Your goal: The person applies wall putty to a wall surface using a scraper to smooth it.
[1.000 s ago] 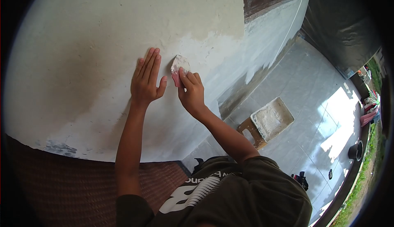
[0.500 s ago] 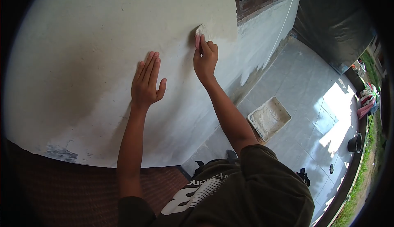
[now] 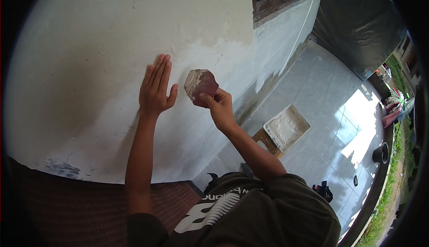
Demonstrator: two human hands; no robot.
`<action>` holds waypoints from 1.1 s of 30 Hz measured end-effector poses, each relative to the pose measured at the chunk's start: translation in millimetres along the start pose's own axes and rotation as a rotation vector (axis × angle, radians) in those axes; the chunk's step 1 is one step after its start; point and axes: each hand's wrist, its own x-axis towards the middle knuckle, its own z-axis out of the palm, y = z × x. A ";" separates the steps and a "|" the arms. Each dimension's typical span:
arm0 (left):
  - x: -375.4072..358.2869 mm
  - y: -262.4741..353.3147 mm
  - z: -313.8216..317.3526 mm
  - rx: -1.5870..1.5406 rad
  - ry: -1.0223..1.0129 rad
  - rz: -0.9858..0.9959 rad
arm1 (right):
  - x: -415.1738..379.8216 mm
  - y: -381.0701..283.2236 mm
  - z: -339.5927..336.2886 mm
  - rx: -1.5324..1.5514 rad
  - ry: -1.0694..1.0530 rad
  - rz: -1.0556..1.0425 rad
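My left hand (image 3: 155, 86) lies flat against the pale wall (image 3: 210, 144), its fingers stretched upward and the thumb out to the side. In my right hand (image 3: 220, 108) is a flat reddish-brown putty scraper (image 3: 206, 85), pinched between thumb and fingers. Off-white putty coats the scraper's left edge and part of its face. The scraper is held in front of the wall, to the right of my left hand, with its broad face toward me. Behind it, the wall changes from a cream coat above to a whiter, patchy surface below.
A putty-smeared tray (image 3: 273, 139) rests on the grey tiled floor (image 3: 313, 81), beside a brown board (image 3: 259, 137). Above is a wooden-framed window (image 3: 279, 3). A dark sheet (image 3: 357, 23) hangs at upper right, and a black bucket (image 3: 380, 153) stands near the floor's edge.
My right hand has drawn the scraper down and left, away from the upper wall, and turned its face toward me. My left hand stays flat on the wall.
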 end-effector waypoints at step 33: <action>52.3 143.4 114.2 -0.620 -0.042 -0.008 | -67.1 -71.3 -157.9 0.219 0.436 0.065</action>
